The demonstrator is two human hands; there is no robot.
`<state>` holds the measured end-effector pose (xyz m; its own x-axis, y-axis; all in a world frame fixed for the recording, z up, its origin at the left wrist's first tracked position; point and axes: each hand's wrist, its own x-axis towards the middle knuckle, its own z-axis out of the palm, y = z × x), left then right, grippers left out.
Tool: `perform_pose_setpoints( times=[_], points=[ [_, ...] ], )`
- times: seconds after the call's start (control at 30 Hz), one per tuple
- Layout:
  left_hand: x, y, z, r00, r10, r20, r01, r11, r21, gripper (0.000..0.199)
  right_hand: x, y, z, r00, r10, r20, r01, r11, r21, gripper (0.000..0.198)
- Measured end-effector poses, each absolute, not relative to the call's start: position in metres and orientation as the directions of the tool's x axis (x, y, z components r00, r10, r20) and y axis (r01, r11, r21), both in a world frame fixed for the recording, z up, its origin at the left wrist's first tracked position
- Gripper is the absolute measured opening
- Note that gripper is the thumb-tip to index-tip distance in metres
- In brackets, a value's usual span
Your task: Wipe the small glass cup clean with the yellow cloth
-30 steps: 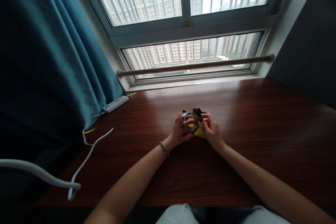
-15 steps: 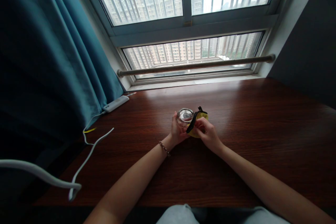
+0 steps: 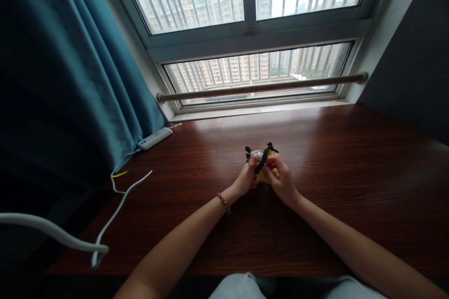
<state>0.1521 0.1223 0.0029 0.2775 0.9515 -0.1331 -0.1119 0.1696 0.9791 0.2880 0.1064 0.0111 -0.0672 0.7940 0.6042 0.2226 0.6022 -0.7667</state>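
Observation:
A small clear glass jar (image 3: pixel 257 153) with a shiny round top is between my hands, just above or on the table; I cannot tell which. Around its right and near side is a yellow cloth (image 3: pixel 262 177) with a black edge, and black edging also pokes out at the jar's far left. My left hand (image 3: pixel 246 178) is closed about the jar's left side, thumb up near its top. On the right, my right hand (image 3: pixel 281 179) pinches the yellow cloth close below its black edge. The jar's lower part is hidden by cloth and fingers.
The brown wooden table (image 3: pixel 336 159) stretches to a window with a metal rail (image 3: pixel 259 88) across it. At left lie a white power strip (image 3: pixel 155 138) and a white cable (image 3: pixel 121 208), beside a blue curtain (image 3: pixel 115 79).
The jar has gone further into the cloth, so less of its glass shows. My left hand has shifted right, towards my right hand, and black edging now shows on the left.

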Motion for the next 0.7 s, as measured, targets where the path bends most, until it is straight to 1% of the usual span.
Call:
perform_pose_setpoints(
  times=[0.1, 0.2, 0.33, 0.4, 0.53, 0.63, 0.7],
  points=[
    [0.152, 0.120, 0.003, 0.279, 0.956, -0.094, -0.047, 0.111, 0.993, 0.076, 0.288, 0.108, 0.011, 0.027, 0.830, 0.557, 0.212, 0.540, -0.814, 0.007],
    [0.150, 0.119, 0.002, 0.291, 0.954, -0.074, -0.006, 0.079, 0.997, 0.072, 0.290, 0.112, 0.007, 0.134, 0.874, 0.467, 0.185, 0.441, -0.878, 0.016],
    [0.148, 0.118, 0.000, 0.306, 0.946, -0.106, -0.013, 0.116, 0.993, 0.068, 0.292, 0.121, 0.000, 0.247, 0.919, 0.307, 0.099, 0.291, -0.951, 0.027],
    [0.147, 0.118, 0.000, 0.327, 0.934, -0.145, -0.047, 0.170, 0.984, 0.069, 0.293, 0.124, -0.003, 0.251, 0.930, 0.266, 0.054, 0.261, -0.964, 0.030],
    [0.142, 0.118, 0.001, 0.353, 0.904, -0.241, -0.143, 0.307, 0.941, 0.073, 0.293, 0.126, -0.004, 0.187, 0.949, 0.255, 0.009, 0.258, -0.966, 0.033],
    [0.139, 0.120, 0.003, 0.398, 0.886, -0.239, -0.218, 0.344, 0.913, 0.081, 0.292, 0.124, -0.003, 0.143, 0.960, 0.240, -0.004, 0.243, -0.970, 0.039],
    [0.138, 0.122, 0.005, 0.421, 0.875, -0.240, -0.279, 0.377, 0.883, 0.084, 0.291, 0.123, -0.001, 0.125, 0.967, 0.222, -0.043, 0.228, -0.973, 0.047]
  ],
)
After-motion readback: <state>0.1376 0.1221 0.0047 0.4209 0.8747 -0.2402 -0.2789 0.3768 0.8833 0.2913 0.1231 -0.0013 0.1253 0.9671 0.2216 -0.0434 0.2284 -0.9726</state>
